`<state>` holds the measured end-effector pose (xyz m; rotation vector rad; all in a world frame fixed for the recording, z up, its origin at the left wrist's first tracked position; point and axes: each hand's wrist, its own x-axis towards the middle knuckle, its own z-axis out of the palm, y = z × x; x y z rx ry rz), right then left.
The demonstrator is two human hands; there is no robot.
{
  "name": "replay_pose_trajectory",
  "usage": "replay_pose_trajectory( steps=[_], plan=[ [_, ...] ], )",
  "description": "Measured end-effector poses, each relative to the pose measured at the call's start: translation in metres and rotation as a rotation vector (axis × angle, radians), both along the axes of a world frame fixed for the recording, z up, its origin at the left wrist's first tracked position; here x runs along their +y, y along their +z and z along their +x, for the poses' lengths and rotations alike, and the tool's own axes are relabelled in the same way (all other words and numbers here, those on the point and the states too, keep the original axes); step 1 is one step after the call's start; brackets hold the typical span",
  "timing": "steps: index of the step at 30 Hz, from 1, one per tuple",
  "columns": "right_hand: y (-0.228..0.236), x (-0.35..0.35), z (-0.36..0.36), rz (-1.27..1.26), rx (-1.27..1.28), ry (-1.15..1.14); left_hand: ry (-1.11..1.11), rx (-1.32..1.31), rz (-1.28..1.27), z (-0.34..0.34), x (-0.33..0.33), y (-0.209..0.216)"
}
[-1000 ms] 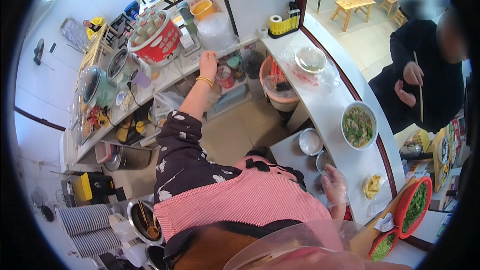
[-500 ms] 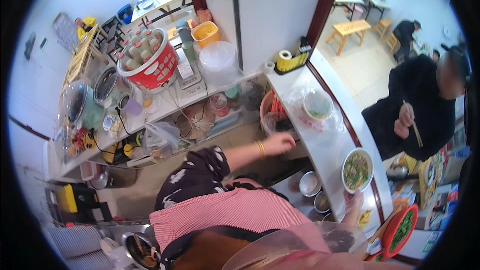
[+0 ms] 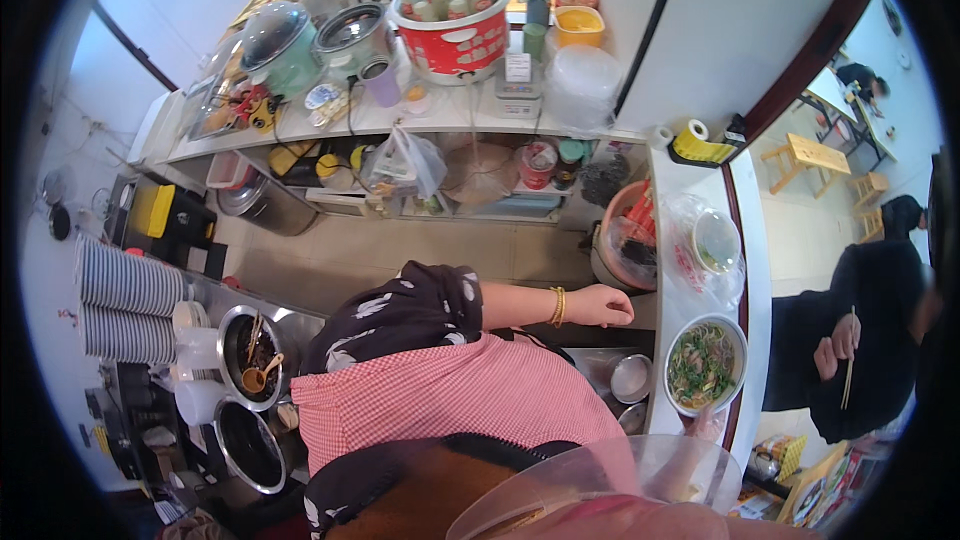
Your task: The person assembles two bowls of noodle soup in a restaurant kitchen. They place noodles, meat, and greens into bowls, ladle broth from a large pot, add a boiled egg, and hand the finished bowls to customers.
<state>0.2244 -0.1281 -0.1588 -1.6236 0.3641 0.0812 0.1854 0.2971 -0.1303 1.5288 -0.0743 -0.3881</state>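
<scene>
A white bowl (image 3: 741,355) of noodle soup topped with chopped green herbs is at the right, over the white counter. My right hand (image 3: 708,426) is at its near rim, fingers closed on the edge and partly hidden behind my clear face shield. My left hand (image 3: 600,307), with gold bangles at the wrist, hangs in front of the counter. Its fingers are loosely curled with nothing visible in them. Beyond the noodle bowl, a second bowl (image 3: 716,241) stands in clear plastic wrapping.
Across the counter a person (image 3: 850,330) in dark clothes holds chopsticks (image 3: 849,370). A red-and-white bucket of bottles (image 3: 455,40) stands on the back shelf. Behind me are stacked bowls (image 3: 128,285) and a metal pot with a ladle (image 3: 250,358). An orange bin (image 3: 627,240) sits below the counter.
My view has turned left, so the surroundings shift right. The noodle bowl shows its contents more fully and is closer to the wrapped bowl. My left hand remains loosely curled.
</scene>
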Motion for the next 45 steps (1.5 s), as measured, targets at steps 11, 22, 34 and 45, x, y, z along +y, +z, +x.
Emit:
replay_pose_trajectory(
  steps=[11, 22, 34, 45],
  plan=[
    [0.105, 0.288, 0.032, 0.000, 0.059, 0.770, 0.404, 0.124, -0.768, -0.092, 0.115, 0.024],
    [0.142, 0.638, 0.027, -0.032, 0.102, 1.527, 1.137, -0.185, -0.858, -0.213, 0.321, 0.038],
    [0.128, 1.036, -0.032, -0.476, -1.028, 1.542, 1.575, -0.332, -0.859, -0.308, 0.473, 0.042],
    [0.155, 1.085, -0.011, -0.144, -0.540, 1.512, 1.681, -0.361, -0.885, -0.335, 0.518, 0.021]
  ],
)
